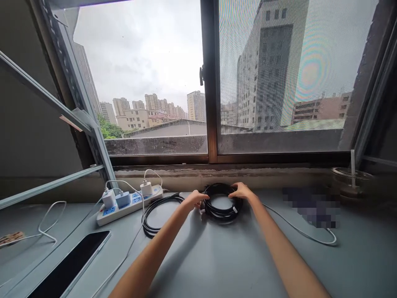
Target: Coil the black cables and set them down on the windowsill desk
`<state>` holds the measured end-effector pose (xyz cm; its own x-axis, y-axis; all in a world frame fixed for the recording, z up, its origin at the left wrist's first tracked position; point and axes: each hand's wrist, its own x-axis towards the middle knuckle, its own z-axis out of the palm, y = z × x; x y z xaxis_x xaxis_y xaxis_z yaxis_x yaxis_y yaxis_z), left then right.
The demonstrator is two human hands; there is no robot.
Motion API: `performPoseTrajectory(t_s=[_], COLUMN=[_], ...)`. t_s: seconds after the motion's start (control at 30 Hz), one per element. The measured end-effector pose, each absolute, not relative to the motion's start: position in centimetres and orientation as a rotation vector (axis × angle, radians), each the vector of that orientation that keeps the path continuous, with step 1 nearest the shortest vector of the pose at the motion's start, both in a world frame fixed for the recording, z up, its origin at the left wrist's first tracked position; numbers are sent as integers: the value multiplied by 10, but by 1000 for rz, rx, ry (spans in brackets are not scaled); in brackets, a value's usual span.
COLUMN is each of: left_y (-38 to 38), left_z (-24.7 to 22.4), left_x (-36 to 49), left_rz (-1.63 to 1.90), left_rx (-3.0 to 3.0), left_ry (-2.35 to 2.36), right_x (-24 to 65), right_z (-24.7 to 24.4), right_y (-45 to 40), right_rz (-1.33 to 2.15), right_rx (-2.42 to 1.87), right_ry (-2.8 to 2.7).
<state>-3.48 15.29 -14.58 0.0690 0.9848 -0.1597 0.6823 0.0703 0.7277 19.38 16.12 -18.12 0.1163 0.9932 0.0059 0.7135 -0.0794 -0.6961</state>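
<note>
A coiled black cable [221, 214] with a small white tag lies on the grey table [217, 256], close to the window wall. My left hand [196, 198] grips the coil's left side, thumb over the top and fingers around the outer edge. On its right side my right hand [241, 191] pinches the loops between thumb and fingers. A second black cable coil [148, 219] rests on the table left of my left hand, partly behind my left forearm.
A white power strip [128, 209] with plugged-in chargers stands at the left, its white cords trailing forward. A phone [72, 265] lies front left. At the right are a blurred dark item [313, 207], a white cord and a lidded cup [350, 186].
</note>
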Motion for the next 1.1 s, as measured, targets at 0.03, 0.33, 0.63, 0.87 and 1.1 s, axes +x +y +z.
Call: performPoseTrajectory(t_s=[0.03, 0.33, 0.63, 0.87, 1.1], left_y=[152, 151, 125, 94, 90], left_z=[-146, -142, -122, -146, -188], left_x=[-32, -34, -19, 17, 28], left_rz=[526, 284, 516, 398, 489], left_rx=[1695, 1895, 2341, 2769, 2944], left_ry=[1680, 1750, 1737, 1009, 900], right_x=[194, 195, 204, 187, 178], right_z=[-182, -188, -197, -200, -201], right_y=[162, 168, 172, 168, 174], right_rz=[671, 736, 644, 483, 516], right_rx=[-1832, -1635, -1619, -1536, -1432], right_ry=[-1666, -1736, -1626, -1652, -1672])
